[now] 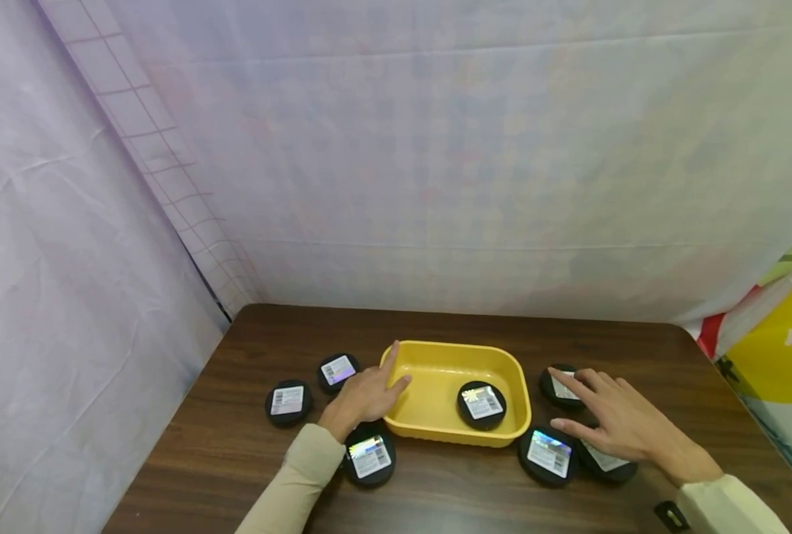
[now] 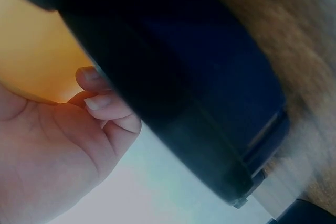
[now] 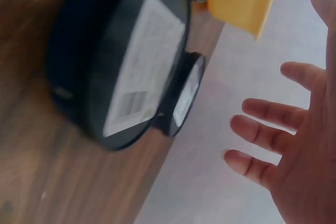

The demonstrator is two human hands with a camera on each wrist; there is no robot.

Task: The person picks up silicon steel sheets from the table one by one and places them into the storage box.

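A yellow plastic basket (image 1: 436, 430) sits mid-table. Inside it, toward the right, lies a round black container (image 1: 481, 405) with a white label. My left hand (image 1: 364, 397) is at the basket's left end, index finger and thumb extended over the rim and other fingers loosely bent; nothing shows in its grasp. Below that wrist is another black container (image 1: 370, 456), filling much of the left wrist view. My right hand (image 1: 619, 419) hovers with spread fingers above the right-hand containers: one at the back (image 1: 561, 386), one in front (image 1: 548, 455), and one partly hidden beneath the palm (image 1: 606, 454).
Two more black containers lie left of the basket, one nearer the back (image 1: 337, 371) and one farther left (image 1: 288, 402). A small dark object (image 1: 671, 515) is by the right sleeve. White curtains (image 1: 463, 185) hang behind the dark wooden table (image 1: 229, 460).
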